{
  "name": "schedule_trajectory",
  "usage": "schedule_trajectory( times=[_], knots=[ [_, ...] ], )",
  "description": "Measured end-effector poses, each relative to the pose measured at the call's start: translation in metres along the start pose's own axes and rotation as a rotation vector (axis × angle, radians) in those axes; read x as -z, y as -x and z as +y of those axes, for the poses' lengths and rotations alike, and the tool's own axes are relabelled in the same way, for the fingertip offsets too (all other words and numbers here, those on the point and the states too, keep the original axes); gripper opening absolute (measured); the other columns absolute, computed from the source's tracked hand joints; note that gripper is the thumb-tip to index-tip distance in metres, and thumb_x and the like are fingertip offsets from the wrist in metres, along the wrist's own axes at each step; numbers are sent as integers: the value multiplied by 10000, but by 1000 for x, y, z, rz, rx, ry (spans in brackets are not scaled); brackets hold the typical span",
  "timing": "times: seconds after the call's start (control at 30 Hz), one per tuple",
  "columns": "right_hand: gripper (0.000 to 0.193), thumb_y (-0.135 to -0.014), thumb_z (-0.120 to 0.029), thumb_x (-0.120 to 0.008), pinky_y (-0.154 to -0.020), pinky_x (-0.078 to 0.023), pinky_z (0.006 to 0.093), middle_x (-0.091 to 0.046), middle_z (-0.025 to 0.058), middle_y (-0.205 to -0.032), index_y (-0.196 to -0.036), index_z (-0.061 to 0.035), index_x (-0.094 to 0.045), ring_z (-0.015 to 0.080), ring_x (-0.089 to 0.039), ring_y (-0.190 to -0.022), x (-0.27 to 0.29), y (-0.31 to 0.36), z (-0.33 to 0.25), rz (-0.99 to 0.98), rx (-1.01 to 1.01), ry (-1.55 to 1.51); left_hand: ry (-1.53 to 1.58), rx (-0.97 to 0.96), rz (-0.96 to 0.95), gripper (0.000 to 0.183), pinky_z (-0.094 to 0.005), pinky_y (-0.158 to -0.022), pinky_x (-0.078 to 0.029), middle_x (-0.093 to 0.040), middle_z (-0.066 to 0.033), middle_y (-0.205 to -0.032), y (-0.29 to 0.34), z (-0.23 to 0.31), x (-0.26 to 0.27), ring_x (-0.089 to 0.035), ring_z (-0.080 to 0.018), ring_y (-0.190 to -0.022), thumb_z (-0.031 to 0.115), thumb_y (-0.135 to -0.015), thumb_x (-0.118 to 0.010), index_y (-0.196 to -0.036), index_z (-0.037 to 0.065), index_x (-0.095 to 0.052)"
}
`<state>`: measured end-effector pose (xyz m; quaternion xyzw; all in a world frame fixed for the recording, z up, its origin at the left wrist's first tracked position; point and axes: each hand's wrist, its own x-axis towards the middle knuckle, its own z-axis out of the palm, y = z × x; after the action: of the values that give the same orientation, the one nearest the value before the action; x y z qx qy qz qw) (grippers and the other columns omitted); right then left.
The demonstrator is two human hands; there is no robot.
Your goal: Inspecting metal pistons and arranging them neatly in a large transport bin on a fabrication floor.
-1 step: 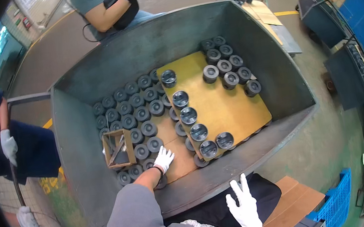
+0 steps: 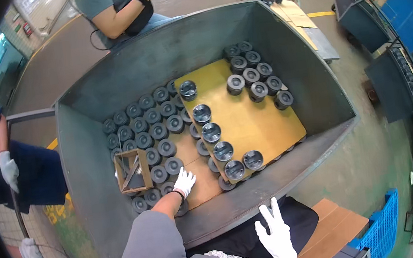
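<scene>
My left hand (image 2: 185, 182), in a white glove, reaches into a grey metal bin (image 2: 211, 224). Its fingers are spread beside a dark round piston (image 2: 174, 165), at the edge of a bare strip of cardboard (image 2: 204, 181); whether they touch either is unclear. Nothing shows in its grip. My right hand (image 2: 276, 240), gloved too, is raised just outside the bin's near wall, fingers apart and holding nothing. Several grey pistons (image 2: 158, 131) stand in rows on the left. Shiny pistons (image 2: 223, 151) line the left side of a yellow-brown board (image 2: 263, 126), which lies over other pistons.
A wooden box (image 2: 146, 181) with tools inside rests on the left pistons. More pistons (image 2: 250, 76) cluster at the board's far right. One person (image 2: 118, 15) is beyond the bin; another person's gloved hand (image 2: 9, 170) is at the left rail. A blue pallet (image 2: 381, 226) lies at lower right.
The whole scene has shifted slightly left in the picture. Both hands keep nearly the same pose, and no piston has visibly been moved.
</scene>
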<state>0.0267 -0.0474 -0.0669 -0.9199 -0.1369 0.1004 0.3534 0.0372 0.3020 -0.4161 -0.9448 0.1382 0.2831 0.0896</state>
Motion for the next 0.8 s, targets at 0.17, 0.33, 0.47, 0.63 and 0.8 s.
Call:
schedule_trajectory(
  times=[0.17, 0.33, 0.47, 0.63, 0.8],
  knots=[
    [494, -877, -134, -741, -546, -525, 296, -446, 246, -1531, -1352, -77, -619, 187, -627, -564, -3, -1, 16, 16, 36, 3, 26, -1, 43, 399, -626, -1213, -188, -575, -169, -1310, -8, 1, 21, -559, -369, -1244, 136, -938, -531, -1331, 84, -581],
    [537, -886, -172, -733, -596, -555, 332, -424, 211, -1557, -1396, -101, -581, 274, -693, -662, -4, -2, 25, 51, 80, 1, 344, 145, 1, 673, -604, -1143, -333, -564, -205, -1301, 37, 6, 109, -570, -404, -1222, 370, -777, -761, -1329, 56, -538],
    [530, -902, -223, -717, -655, -581, 375, -403, 179, -1580, -1403, -117, -577, 343, -720, -790, -10, 2, 27, 110, 145, 2, 1075, 285, -32, 963, -405, -954, -527, -656, -208, -1195, 81, -8, 173, -648, -317, -1112, 626, -605, -880, -1244, -29, -580],
    [560, -923, -268, -699, -920, -559, 416, -459, 203, -1530, -1423, -72, -540, 390, -642, -1161, -6, 18, 17, 235, 267, 16, 1311, 205, 178, 908, -339, -959, -514, -638, -130, -1218, 154, 15, 306, -633, -216, -1114, 537, -716, -881, -1342, -17, -527],
    [358, -1040, -205, -586, -1073, -458, 368, -657, 149, -1305, -1357, -38, -598, 239, -630, -1211, 31, 46, -10, 286, -23, -621, 1498, -236, 194, 787, -351, -1025, -481, -574, -137, -1328, 198, 76, 390, -573, -190, -1202, 328, -847, -837, -1424, -16, -426]
  ],
)
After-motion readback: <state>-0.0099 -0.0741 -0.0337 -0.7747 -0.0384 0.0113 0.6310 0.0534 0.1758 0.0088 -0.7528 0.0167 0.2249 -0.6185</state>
